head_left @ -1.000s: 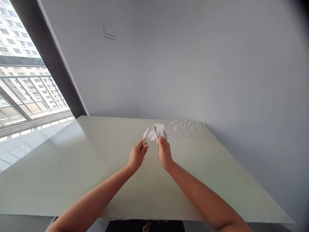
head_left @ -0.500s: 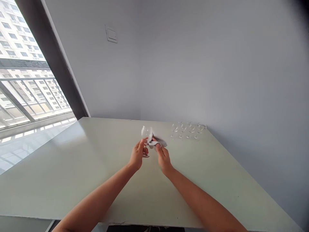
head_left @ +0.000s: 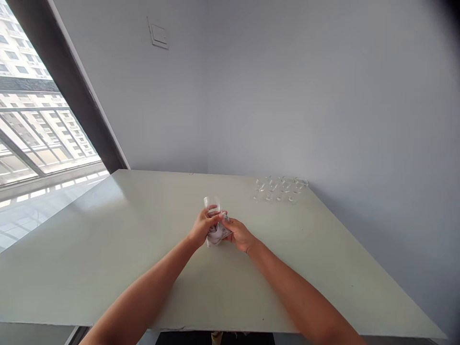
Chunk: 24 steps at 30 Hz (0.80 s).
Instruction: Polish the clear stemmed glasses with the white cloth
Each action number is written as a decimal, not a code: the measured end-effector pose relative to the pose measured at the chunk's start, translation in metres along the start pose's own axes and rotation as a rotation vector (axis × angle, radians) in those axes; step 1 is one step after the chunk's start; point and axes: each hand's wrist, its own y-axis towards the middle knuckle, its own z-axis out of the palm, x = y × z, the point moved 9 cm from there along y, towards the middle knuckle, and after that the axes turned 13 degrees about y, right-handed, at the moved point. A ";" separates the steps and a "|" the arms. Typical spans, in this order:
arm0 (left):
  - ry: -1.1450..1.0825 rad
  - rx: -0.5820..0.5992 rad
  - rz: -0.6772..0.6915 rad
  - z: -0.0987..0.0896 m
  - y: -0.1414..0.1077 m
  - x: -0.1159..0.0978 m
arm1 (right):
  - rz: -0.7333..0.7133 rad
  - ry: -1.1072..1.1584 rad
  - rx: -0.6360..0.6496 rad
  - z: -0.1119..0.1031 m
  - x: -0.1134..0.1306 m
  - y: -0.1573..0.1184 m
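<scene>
My left hand [head_left: 204,227] is wrapped round a clear wine glass [head_left: 212,202], whose bowl rises above the fingers. A pale grey-white cloth [head_left: 217,235] is bunched over the lower part of the glass, so its stem and foot are hidden. Pinched on the right edge of that cloth is my right hand [head_left: 239,234], with its fingers close to the left thumb. Both hands meet over the middle of the pale table [head_left: 151,268].
Several clear stemmed glasses [head_left: 279,189] stand grouped at the table's far right, near the grey wall [head_left: 305,96]. A light switch [head_left: 158,36] is on the wall. At the left is a large window [head_left: 43,124].
The cloth has gone from beside the glass's bowl down round its stem and foot. My right hand has moved slightly lower and closer to my left. The view has shifted a little.
</scene>
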 end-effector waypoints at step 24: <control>-0.222 -0.202 -0.221 -0.023 -0.010 0.025 | -0.839 -1.339 0.283 0.055 0.022 -0.043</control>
